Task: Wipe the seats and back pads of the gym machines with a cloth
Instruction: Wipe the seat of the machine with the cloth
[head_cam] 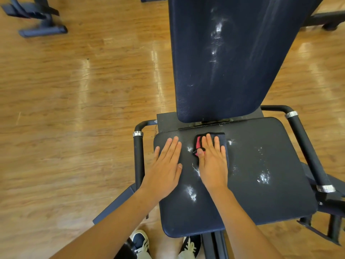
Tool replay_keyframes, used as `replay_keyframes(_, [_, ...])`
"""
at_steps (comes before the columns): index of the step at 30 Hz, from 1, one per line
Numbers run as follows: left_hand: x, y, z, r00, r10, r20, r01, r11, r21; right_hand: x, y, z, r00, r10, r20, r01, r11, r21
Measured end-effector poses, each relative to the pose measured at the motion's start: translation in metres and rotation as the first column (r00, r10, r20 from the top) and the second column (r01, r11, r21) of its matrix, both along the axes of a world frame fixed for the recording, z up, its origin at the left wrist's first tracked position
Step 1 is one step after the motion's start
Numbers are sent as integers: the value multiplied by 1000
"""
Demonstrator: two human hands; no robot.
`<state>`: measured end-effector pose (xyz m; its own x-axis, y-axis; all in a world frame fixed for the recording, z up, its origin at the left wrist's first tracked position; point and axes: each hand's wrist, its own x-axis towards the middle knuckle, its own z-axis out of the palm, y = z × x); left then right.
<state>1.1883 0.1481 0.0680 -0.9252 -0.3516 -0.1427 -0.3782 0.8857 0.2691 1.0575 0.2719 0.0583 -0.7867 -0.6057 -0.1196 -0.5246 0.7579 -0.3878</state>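
A dark navy seat pad [261, 193] of a gym machine lies below me, dotted with white powdery marks. Behind it rises the tilted navy back pad [224, 62], also smeared white. My right hand [212, 161] lies flat, fingers together, pressing a folded dark cloth with a pink side [199, 144] onto the far left part of the seat. My left hand [166, 165] rests flat and open on the seat's left edge, holding nothing.
Black tubular handles with silver collars flank the seat, one on the left [138, 156] and one on the right [306, 146]. The wooden floor [74, 109] surrounds the machine. Another machine's dark base [37, 21] stands far left. My shoes [141, 243] show under the seat.
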Motion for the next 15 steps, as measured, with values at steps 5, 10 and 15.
replay_keyframes(5, [6,-1,-1,1000,6,21,-6,1000,2,0,10,5,997,66,48,-65,997,-30])
replay_keyframes(10, [4,4,2,997,56,51,-59,996,73,0,16,3,996,81,-24,-82,996,-42])
replay_keyframes(15, [11,4,-20,993,92,79,-95,995,31,9,14,-2,996,14,-87,-20,997,-68])
